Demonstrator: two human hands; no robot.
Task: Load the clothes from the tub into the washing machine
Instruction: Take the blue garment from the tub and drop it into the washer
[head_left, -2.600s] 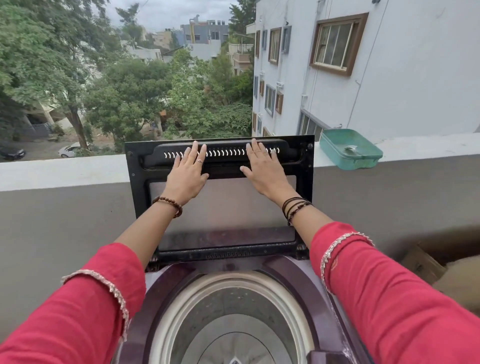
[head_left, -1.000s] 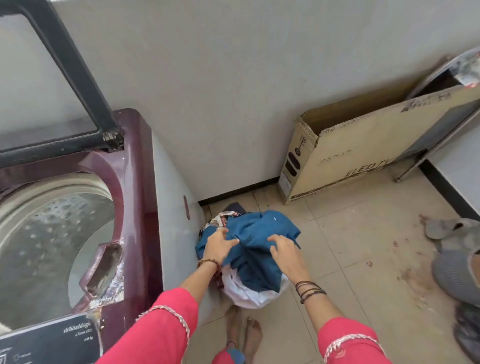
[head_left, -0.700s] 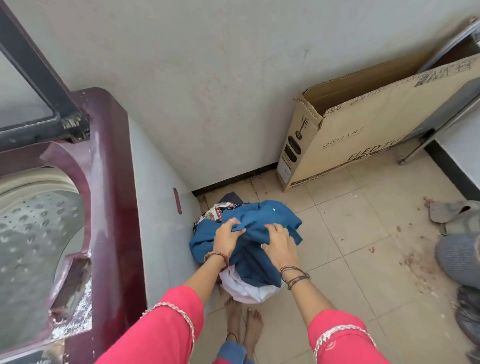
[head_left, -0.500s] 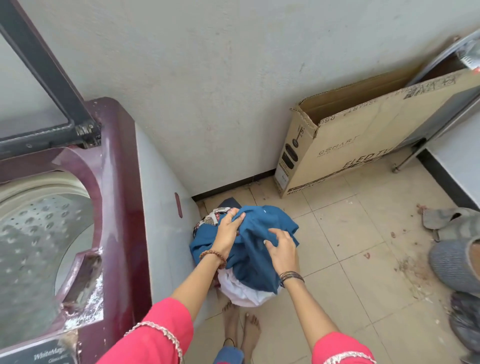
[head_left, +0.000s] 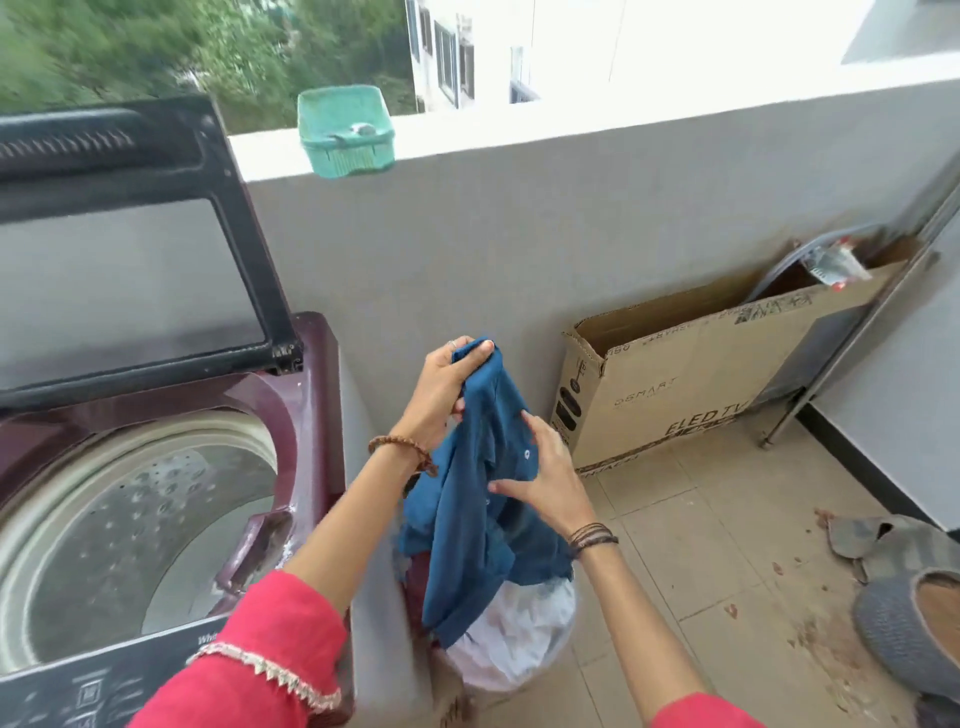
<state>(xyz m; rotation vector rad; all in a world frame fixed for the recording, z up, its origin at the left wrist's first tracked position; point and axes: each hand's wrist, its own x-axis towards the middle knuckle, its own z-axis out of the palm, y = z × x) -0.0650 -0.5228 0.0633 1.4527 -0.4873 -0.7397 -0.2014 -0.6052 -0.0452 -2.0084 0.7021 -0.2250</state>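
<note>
A maroon top-load washing machine (head_left: 306, 395) stands at the left with its black lid (head_left: 130, 249) raised and its steel drum (head_left: 140, 525) showing nothing inside. To its right on the floor sits the tub (head_left: 511, 665), heaped with white and dark red clothes. My left hand (head_left: 447, 387) grips the top of a blue garment (head_left: 478, 525) and holds it up above the tub. My right hand (head_left: 545, 478) lies against the garment's middle with its fingers spread on the cloth. The garment's lower end still hangs into the tub.
A grey parapet wall (head_left: 519, 234) runs behind, with a green plastic basket (head_left: 345, 132) on its ledge. A large flat cardboard box (head_left: 691, 384) leans against the wall at the right. Grey slippers (head_left: 904, 571) lie on the tiled floor at the far right.
My left hand has lifted the blue garment up out of the tub, from the pile to about the height of the machine's top. The view has tilted up, showing the ledge and basket again.
</note>
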